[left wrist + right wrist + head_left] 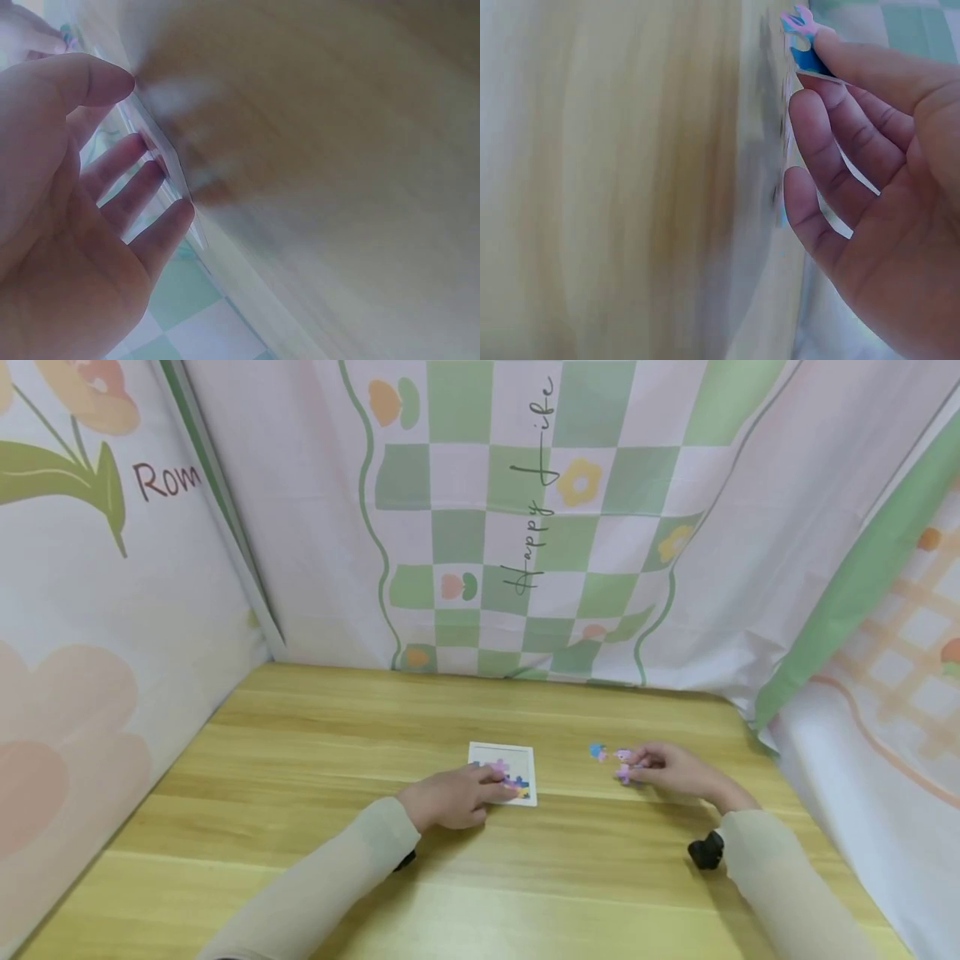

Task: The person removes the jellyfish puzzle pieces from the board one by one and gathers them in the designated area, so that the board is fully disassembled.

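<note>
A small white-framed jigsaw puzzle (529,764) lies on the table, with pink, blue and yellow pieces inside it. My left hand (453,797) rests on its lower left part with loosely bent fingers, hiding some of the pieces. The left wrist view shows those fingertips right at the tray's edge (176,169). To the right, my right hand (678,772) pinches a jigsaw piece (808,61), blue and pink, between thumb and fingers. Loose pink pieces (623,773) lie by its fingertips, and a blue piece (596,750) sits just left of them.
The wooden table (360,718) meets a checked curtain (517,635) at the back. Printed cloth also hangs on the left side (112,693) and the right side (847,652). A black wrist device (707,852) sits at the right sleeve.
</note>
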A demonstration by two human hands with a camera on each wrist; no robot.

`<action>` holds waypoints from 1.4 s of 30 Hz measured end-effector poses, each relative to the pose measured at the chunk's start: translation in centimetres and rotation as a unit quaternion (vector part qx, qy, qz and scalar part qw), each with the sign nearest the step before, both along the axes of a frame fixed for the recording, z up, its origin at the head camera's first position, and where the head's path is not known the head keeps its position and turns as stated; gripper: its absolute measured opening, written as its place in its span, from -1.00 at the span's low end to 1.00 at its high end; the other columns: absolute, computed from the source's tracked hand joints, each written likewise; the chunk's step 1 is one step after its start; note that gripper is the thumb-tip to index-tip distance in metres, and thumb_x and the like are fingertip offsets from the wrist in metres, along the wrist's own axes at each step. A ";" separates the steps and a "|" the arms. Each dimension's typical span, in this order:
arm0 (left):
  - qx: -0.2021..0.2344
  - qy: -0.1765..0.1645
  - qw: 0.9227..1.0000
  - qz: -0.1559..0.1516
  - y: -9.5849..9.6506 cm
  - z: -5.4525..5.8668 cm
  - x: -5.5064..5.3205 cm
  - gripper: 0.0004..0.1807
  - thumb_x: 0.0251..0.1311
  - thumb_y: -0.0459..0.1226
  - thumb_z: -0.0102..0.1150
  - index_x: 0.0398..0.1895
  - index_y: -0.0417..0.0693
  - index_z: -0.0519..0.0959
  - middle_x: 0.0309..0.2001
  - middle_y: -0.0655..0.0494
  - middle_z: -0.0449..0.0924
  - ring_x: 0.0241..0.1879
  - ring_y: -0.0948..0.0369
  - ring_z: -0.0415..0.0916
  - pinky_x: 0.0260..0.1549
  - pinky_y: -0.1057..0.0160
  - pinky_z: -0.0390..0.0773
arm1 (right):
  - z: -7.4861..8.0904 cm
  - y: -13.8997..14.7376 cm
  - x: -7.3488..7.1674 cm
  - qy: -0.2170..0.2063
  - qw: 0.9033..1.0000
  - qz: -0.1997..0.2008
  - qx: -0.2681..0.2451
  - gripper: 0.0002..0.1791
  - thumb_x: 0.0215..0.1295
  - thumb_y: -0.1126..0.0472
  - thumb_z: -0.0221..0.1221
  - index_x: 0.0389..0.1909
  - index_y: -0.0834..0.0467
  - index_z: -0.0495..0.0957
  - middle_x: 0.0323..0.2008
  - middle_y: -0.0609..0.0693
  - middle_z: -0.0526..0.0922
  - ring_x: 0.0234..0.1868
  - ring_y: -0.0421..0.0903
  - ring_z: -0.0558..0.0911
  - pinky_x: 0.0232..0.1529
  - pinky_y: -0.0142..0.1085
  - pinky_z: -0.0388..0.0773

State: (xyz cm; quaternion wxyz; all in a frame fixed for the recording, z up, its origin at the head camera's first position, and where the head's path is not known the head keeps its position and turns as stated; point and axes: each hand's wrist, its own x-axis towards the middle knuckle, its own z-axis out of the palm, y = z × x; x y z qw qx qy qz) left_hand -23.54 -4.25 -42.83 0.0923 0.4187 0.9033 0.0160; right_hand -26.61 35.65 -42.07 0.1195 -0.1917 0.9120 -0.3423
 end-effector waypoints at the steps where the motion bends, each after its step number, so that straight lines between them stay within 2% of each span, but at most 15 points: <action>1: -0.001 0.003 1.000 -0.001 0.0 0.0 0.0 -0.43 0.49 -0.20 -0.01 0.52 0.35 0.28 0.53 0.12 0.13 0.51 0.16 0.04 0.42 0.21 0.14 | -0.1 0.5 0.1 0.001 1.000 -0.005 -0.001 -0.76 0.43 0.17 0.21 -0.06 0.27 0.58 -0.25 0.03 0.63 -0.23 -0.06 0.58 -0.25 -0.33 0.54; 7: 0.001 -0.001 1.000 0.002 0.0 0.2 0.1 -0.43 0.49 -0.21 -0.02 0.52 0.35 0.28 0.53 0.12 0.14 0.50 0.15 0.05 0.41 0.21 0.16 | -0.6 2.7 0.7 -0.002 0.999 -0.036 0.002 -0.73 0.42 0.15 0.23 -0.04 0.28 0.59 -0.24 0.02 0.66 -0.22 -0.13 0.58 -0.23 -0.35 0.52; 15: 0.006 -0.010 1.000 0.007 0.0 0.2 0.1 -0.43 0.50 -0.21 -0.03 0.52 0.36 0.28 0.53 0.12 0.15 0.50 0.14 0.06 0.42 0.20 0.16 | -0.9 4.2 0.9 -0.005 0.998 -0.057 0.006 -0.72 0.43 0.16 0.22 -0.03 0.30 0.57 -0.18 0.05 0.65 -0.14 -0.09 0.58 -0.17 -0.33 0.54; 20: 0.007 -0.010 1.000 0.008 0.0 0.1 0.1 -0.43 0.50 -0.21 -0.03 0.52 0.37 0.28 0.52 0.12 0.15 0.50 0.14 0.07 0.41 0.20 0.17 | -0.8 4.4 1.1 0.004 0.998 -0.059 0.016 -0.74 0.41 0.15 0.24 -0.07 0.27 0.59 -0.18 0.05 0.63 -0.16 -0.08 0.55 -0.18 -0.33 0.52; 26: 0.004 -0.004 1.000 0.004 0.0 0.1 0.1 -0.43 0.50 -0.21 -0.03 0.52 0.36 0.28 0.53 0.12 0.15 0.50 0.15 0.07 0.41 0.21 0.17 | -0.5 4.3 1.2 -0.010 0.998 -0.059 0.021 -0.73 0.43 0.11 0.23 -0.04 0.23 0.62 -0.15 0.05 0.62 -0.13 -0.06 0.53 -0.16 -0.31 0.52; 34: 0.005 -0.001 1.000 0.002 0.0 -0.1 0.0 -0.43 0.49 -0.21 -0.02 0.52 0.37 0.27 0.53 0.13 0.15 0.50 0.16 0.06 0.41 0.21 0.17 | -1.0 4.3 0.9 -0.016 0.998 -0.062 0.019 -0.69 0.44 0.10 0.22 -0.01 0.25 0.61 -0.15 0.06 0.61 -0.14 -0.05 0.51 -0.18 -0.31 0.51; 42: -0.004 0.016 1.000 -0.007 -0.1 -0.2 0.0 -0.43 0.50 -0.19 -0.02 0.53 0.37 0.26 0.52 0.12 0.15 0.50 0.16 0.06 0.40 0.20 0.19 | -1.2 4.3 0.9 -0.014 0.998 -0.067 0.017 -0.69 0.44 0.08 0.22 -0.04 0.26 0.59 -0.18 0.05 0.61 -0.20 -0.07 0.50 -0.24 -0.33 0.49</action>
